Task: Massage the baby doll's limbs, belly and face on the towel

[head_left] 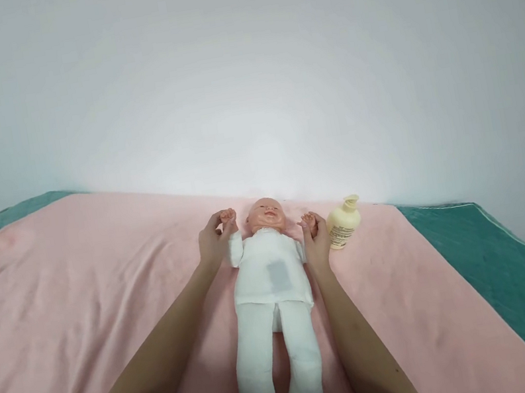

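A baby doll (267, 269) in a white top and white trousers lies on its back, head toward the wall and feet toward me. A grey patch shows on its chest. My left hand (213, 239) is closed around the doll's hand on the left, which is raised beside its head. On the other side, my right hand (317, 241) grips the doll's other hand, also raised at shoulder height. Just right of my right hand stands a pale yellow pump bottle (342, 224) with printed text too small to read.
Under the doll spreads a pink blanket (387, 310), wrinkled on the left. A green cover (499, 257) shows past its edge on the right and at the far left. Behind rises a plain pale wall (243, 79).
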Motion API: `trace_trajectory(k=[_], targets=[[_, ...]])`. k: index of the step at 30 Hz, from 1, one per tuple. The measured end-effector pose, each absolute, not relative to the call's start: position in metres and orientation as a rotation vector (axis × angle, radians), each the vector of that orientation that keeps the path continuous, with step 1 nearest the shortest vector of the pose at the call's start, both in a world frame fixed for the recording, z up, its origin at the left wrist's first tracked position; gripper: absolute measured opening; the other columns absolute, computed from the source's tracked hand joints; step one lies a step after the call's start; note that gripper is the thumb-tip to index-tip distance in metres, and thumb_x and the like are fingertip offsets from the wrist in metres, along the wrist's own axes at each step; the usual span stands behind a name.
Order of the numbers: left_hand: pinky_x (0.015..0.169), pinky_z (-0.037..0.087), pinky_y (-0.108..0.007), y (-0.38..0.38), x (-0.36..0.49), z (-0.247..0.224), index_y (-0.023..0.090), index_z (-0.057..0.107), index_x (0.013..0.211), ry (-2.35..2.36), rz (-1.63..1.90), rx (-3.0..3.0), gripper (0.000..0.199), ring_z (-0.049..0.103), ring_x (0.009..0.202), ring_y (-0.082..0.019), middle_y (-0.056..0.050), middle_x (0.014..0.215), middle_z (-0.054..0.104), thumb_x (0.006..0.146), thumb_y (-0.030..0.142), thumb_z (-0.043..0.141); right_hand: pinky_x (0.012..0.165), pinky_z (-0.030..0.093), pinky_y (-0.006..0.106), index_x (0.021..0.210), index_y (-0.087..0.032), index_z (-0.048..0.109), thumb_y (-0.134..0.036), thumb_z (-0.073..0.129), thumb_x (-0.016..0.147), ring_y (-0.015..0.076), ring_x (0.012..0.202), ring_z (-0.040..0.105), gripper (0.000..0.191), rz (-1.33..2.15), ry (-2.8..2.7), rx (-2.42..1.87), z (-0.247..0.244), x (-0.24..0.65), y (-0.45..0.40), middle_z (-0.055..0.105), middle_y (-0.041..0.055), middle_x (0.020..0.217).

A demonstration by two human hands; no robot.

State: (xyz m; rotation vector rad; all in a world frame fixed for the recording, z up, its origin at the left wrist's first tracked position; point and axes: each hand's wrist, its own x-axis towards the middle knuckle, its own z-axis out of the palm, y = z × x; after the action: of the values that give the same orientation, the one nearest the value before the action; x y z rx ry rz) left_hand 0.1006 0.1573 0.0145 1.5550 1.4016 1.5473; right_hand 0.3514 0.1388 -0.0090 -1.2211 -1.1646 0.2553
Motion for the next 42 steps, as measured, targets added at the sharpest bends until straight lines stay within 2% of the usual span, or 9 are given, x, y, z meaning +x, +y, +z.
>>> trace_trajectory(k=[7,12,17,21,26,28,33,37,42], targets=[[0.052,0.038,-0.023,0.096,0.088,0.018,0.024,0.066,0.11,1.581,1.636,1.513,0.037,0.04,0.049,-0.008,-0.003,0.109,0.071,0.081,0.046,0.06,0.098,0.046,0.041,0.125,-0.02,0.054,-0.04,0.056,0.088,0.0218,0.111,0.06,0.041,0.343,-1.161,-1.152,-0.001,0.34,0.083,0.061,0.0111,0.122],[0.063,0.046,-0.026,0.051,0.079,0.008,0.025,0.065,0.113,1.703,1.579,1.381,0.041,0.057,0.064,-0.013,-0.003,0.112,0.071,0.081,0.049,0.06,0.101,0.043,0.04,0.124,-0.02,0.057,-0.039,0.057,0.087,0.0229,0.117,0.057,0.042,0.372,-1.126,-1.235,-0.002,0.336,0.038,0.061,0.0115,0.125],[0.063,0.047,-0.027,0.007,0.069,-0.015,0.025,0.062,0.123,1.756,1.333,1.299,0.049,0.064,0.072,-0.019,-0.005,0.104,0.073,0.082,0.05,0.057,0.101,0.044,0.039,0.125,-0.022,0.058,-0.042,0.058,0.086,0.0228,0.116,0.056,0.045,0.461,-1.107,-1.368,-0.009,0.331,-0.007,0.06,0.0095,0.129],[0.072,0.048,-0.028,-0.016,0.063,-0.021,0.024,0.06,0.127,1.749,1.098,1.428,0.047,0.068,0.092,-0.024,-0.005,0.106,0.072,0.084,0.043,0.054,0.099,0.045,0.037,0.134,-0.02,0.053,-0.041,0.056,0.086,0.023,0.113,0.059,0.053,0.526,-1.157,-1.491,-0.019,0.33,-0.036,0.061,0.0092,0.127],[0.063,0.045,-0.028,-0.02,0.062,-0.011,0.026,0.057,0.13,1.824,0.831,1.634,0.046,0.069,0.08,-0.025,-0.004,0.089,0.074,0.09,0.043,0.042,0.09,0.05,0.04,0.15,-0.018,0.028,-0.045,0.051,0.087,0.0269,0.107,0.063,0.073,0.559,-1.235,-1.688,-0.028,0.332,-0.053,0.062,0.0107,0.127],[0.061,0.044,-0.028,-0.019,0.063,-0.009,0.027,0.056,0.131,1.848,0.782,1.672,0.046,0.068,0.077,-0.025,-0.004,0.087,0.073,0.09,0.044,0.042,0.09,0.05,0.042,0.151,-0.018,0.026,-0.047,0.05,0.086,0.0292,0.111,0.062,0.075,0.545,-1.254,-1.744,-0.03,0.333,-0.055,0.06,0.0118,0.13],[0.055,0.045,-0.027,-0.02,0.063,-0.012,0.027,0.056,0.132,1.8,0.846,1.568,0.049,0.064,0.06,-0.019,-0.002,0.083,0.073,0.087,0.046,0.047,0.101,0.045,0.043,0.147,-0.017,0.036,-0.047,0.048,0.087,0.0288,0.124,0.054,0.068,0.541,-1.231,-1.709,-0.028,0.333,-0.055,0.054,0.0121,0.138],[0.052,0.049,-0.027,-0.014,0.065,-0.007,0.026,0.045,0.142,1.746,1.111,1.385,0.064,0.055,0.044,-0.011,-0.005,0.106,0.072,0.082,0.049,0.055,0.105,0.042,0.041,0.14,-0.016,0.048,-0.047,0.05,0.088,0.0266,0.126,0.052,0.06,0.537,-1.105,-1.568,-0.017,0.335,-0.044,0.054,0.0113,0.138],[0.043,0.046,-0.022,0.026,0.075,0.021,0.03,0.052,0.134,1.647,1.463,1.365,0.058,0.051,0.045,-0.008,-0.005,0.12,0.068,0.078,0.047,0.063,0.102,0.045,0.04,0.124,-0.017,0.061,-0.047,0.054,0.087,0.0256,0.12,0.056,0.048,0.44,-1.011,-1.36,0.004,0.342,-0.009,0.061,0.0115,0.128]])
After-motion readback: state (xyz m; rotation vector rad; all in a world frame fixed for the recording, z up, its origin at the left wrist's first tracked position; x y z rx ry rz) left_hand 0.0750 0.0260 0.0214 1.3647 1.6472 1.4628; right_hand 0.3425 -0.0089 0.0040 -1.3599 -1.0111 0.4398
